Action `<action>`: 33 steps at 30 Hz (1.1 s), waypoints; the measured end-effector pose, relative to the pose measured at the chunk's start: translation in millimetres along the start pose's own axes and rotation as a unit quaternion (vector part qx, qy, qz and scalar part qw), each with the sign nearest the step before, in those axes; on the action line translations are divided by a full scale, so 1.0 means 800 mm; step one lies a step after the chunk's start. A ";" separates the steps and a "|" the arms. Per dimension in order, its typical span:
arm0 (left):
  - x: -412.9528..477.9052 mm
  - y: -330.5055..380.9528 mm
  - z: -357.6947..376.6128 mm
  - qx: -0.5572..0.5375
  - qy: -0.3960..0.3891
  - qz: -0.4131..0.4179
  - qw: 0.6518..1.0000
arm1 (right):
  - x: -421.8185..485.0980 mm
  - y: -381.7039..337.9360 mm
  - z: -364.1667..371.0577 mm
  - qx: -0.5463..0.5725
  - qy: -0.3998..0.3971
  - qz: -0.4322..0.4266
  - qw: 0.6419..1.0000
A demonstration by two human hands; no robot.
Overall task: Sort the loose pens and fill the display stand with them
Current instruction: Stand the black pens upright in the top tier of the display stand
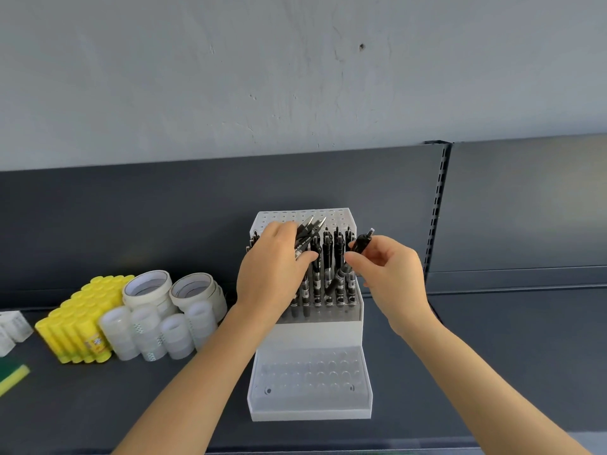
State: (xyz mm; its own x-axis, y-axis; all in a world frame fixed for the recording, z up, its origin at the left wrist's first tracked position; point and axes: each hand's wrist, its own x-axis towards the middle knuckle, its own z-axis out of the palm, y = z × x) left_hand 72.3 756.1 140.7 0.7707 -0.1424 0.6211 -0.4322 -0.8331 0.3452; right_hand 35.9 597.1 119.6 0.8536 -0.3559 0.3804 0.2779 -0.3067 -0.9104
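At the far left edge of the dark grey metal shelf (492,356) we see small white packets (11,325), with a green and yellow strip (14,376) in front of them. Next comes a tight block of yellow glue sticks (77,323) lying on their sides. Just beside it are stacks of translucent tape rolls (154,333), and behind those are two piles of white paper tape rolls (147,287).

The left hand (276,270) reaches over the white tiered plastic display stand (308,333), which sits on the shelf near the middle. Its fingers and thumb curl round a small bundle of black retractable pens (308,229). The bundle is tilted, with its silver tips pointing up and to the right over the stand's perforated top tier.

In the middle tier we see more black pens standing in their holes (317,280); most are upright and one leans. The lowest front tier shows rows of round holes.

The right hand (391,274) hovers at the stand's right side, pinching a single black pen (362,242) between thumb and forefinger. This pen is held just above the right end of the middle tier, and the other fingers are loosely curled.

Further right, a slotted metal upright (438,205) divides the shelf's back panel, below a pale grey wall (295,77).
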 end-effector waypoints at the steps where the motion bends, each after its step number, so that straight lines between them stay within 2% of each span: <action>1: -0.002 -0.001 -0.001 -0.009 0.014 0.004 1.000 | 0.002 0.000 0.004 -0.011 0.003 -0.008 1.000; 9: -0.026 -0.036 -0.005 -0.064 0.049 0.011 0.997 | 0.011 -0.003 0.034 -0.144 -0.033 -0.066 0.987; 18: -0.065 -0.067 0.012 -0.129 0.010 -0.046 0.991 | 0.011 0.004 0.054 -0.264 -0.062 -0.056 0.961; 23: -0.070 -0.076 0.020 -0.153 -0.007 -0.065 0.986 | 0.011 -0.006 0.058 -0.349 -0.086 -0.083 0.929; 30: -0.072 -0.073 0.025 -0.182 -0.024 -0.095 0.978 | 0.006 -0.003 0.063 -0.310 -0.077 -0.054 0.946; 33: -0.072 -0.071 0.025 -0.231 -0.031 -0.115 0.966 | 0.002 0.000 0.057 -0.282 -0.068 -0.051 0.956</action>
State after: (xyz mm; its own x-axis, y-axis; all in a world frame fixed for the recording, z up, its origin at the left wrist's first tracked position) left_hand 61.5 800.9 71.6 0.8913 -0.0252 0.4528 -0.3982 -0.5214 0.7547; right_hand 57.4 636.3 112.7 0.8945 -0.1928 0.4033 0.1138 -0.7743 -0.6225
